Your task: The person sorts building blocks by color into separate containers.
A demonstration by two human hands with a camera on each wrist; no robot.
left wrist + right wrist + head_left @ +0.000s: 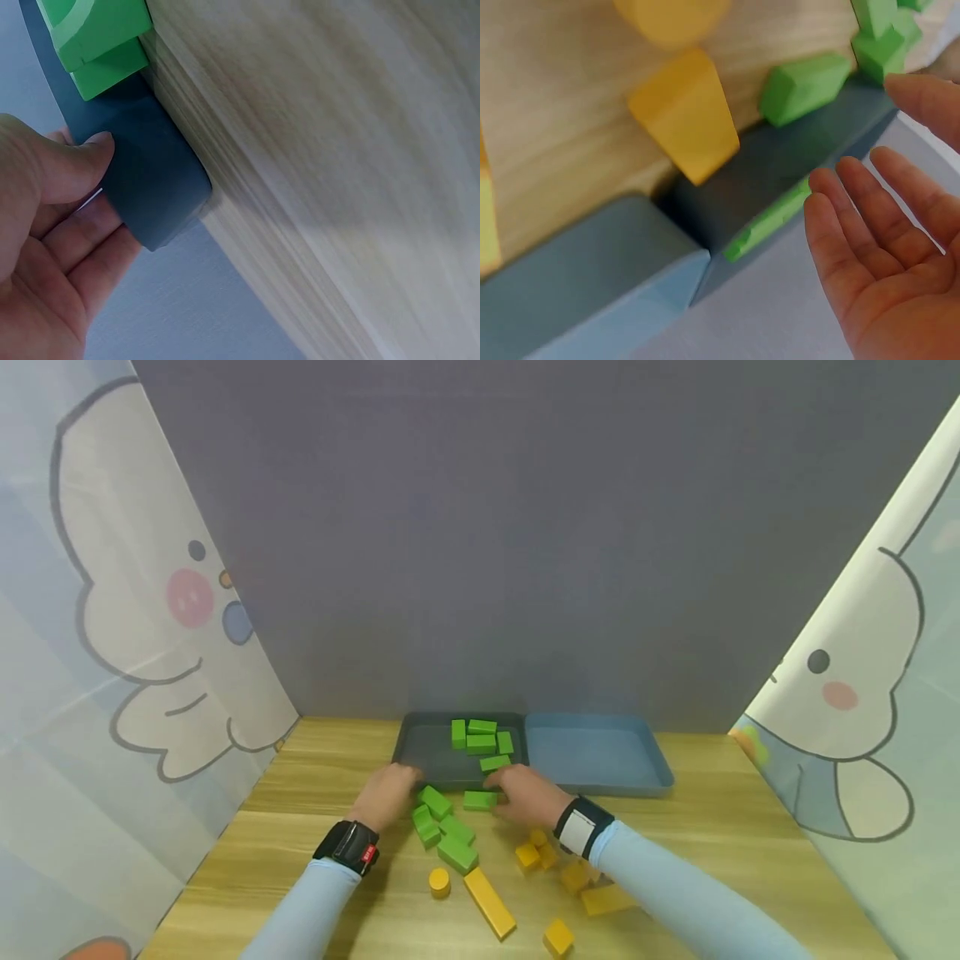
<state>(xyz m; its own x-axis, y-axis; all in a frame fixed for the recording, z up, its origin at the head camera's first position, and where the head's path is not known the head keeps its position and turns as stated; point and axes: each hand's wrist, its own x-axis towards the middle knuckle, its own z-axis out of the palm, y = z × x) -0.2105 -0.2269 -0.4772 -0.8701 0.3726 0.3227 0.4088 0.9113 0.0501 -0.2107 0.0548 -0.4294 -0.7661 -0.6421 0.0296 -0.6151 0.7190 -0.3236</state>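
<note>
A dark grey tray [431,752] holds several green blocks [482,743]. My left hand [388,793] grips its near left wall; in the left wrist view the thumb presses the outer face, with the fingers inside the tray. My right hand [528,795] is at the near right part of the same tray. Its fingers [900,225] are extended and spread from the thumb, holding nothing, with the wall between them in the right wrist view. Just in front of the tray lies a loose green block [479,801], and more green blocks [457,853] are clustered by my left hand.
A blue tray [592,752] adjoins the dark one on the right. Yellow pieces lie on the wooden table [277,868]: a long bar [490,903], a cylinder [439,882], a cube [558,937] and several others beside my right forearm. A grey panel [465,543] stands behind the trays.
</note>
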